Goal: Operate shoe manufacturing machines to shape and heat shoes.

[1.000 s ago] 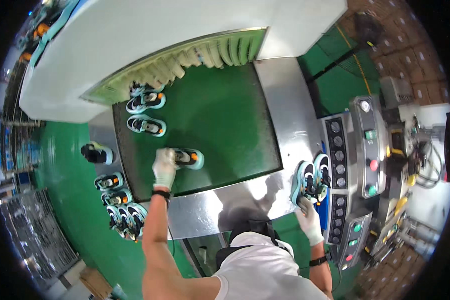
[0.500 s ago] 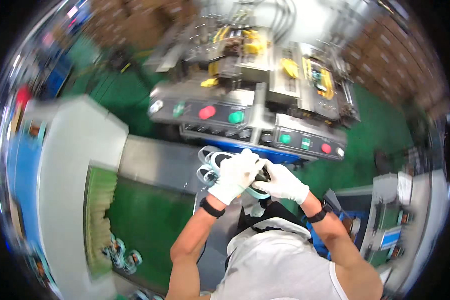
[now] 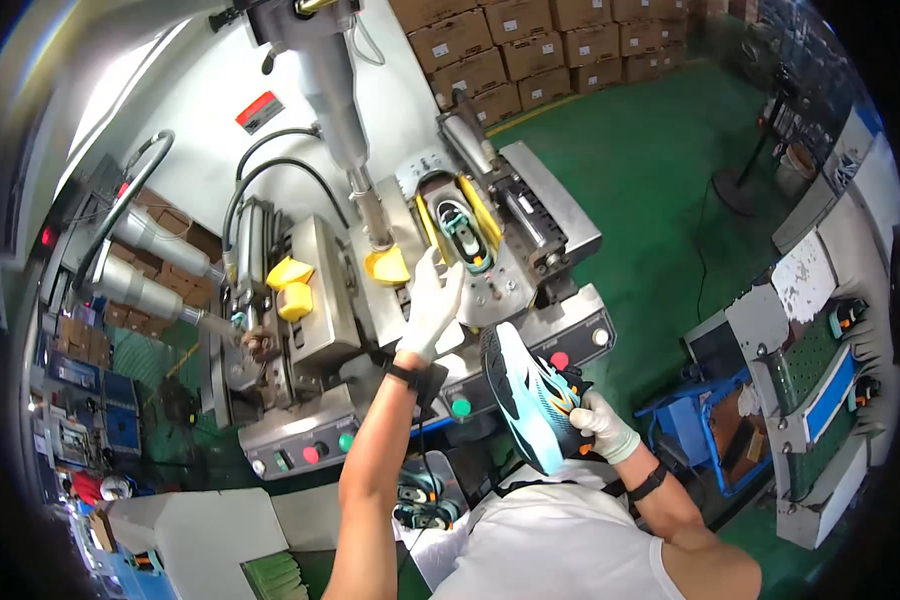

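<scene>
My left hand, in a white glove, reaches over the press machine with its fingers apart and nothing in them. Just beyond its fingertips a dark and teal shoe lies in the machine's right-hand station, between two yellow pads. Closer to my body, my right hand, gloved too, grips a sneaker at one end. This sneaker is light blue with orange and black parts. It is tilted on its side, so its black and white sole faces left.
Red and green buttons line the control panels at the machine's front. More shoes lie on a surface beside my left forearm. A conveyor carrying shoes and a blue crate stand at the right. Cartons are stacked behind.
My hands were together at a shoe in front of the machine. They are now apart: the left has gone forward over the machine, and the right holds a sneaker. The view has turned right.
</scene>
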A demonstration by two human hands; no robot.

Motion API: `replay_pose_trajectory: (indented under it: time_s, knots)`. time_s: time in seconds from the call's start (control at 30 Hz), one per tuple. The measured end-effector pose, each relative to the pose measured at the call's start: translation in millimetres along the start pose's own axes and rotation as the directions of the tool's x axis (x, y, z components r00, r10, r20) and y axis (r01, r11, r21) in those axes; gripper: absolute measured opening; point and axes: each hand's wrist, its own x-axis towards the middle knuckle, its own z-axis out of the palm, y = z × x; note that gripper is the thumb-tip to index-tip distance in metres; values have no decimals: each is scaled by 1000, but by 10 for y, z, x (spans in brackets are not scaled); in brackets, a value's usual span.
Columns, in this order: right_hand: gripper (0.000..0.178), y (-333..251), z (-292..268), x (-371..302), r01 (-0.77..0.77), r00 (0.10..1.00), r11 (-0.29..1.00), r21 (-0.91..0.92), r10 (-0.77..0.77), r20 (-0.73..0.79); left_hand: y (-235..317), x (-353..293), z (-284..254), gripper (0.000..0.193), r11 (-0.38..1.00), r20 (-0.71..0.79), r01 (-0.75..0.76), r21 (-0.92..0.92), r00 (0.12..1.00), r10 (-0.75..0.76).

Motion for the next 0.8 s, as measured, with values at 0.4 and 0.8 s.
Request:
replay_pose_trajectory:
  time_s: [0.4,0.8]
  knots:
    - [37,-480,-218,-13,-14,870,1000,7,16,-494,-908,1598,872,39,923,119,246,296,949,-291]
    - [26,-1481,229,2906,98,985,792,-602,-164,-56,339,-1463,-1174,35,892,-5,400,-209,912,-411]
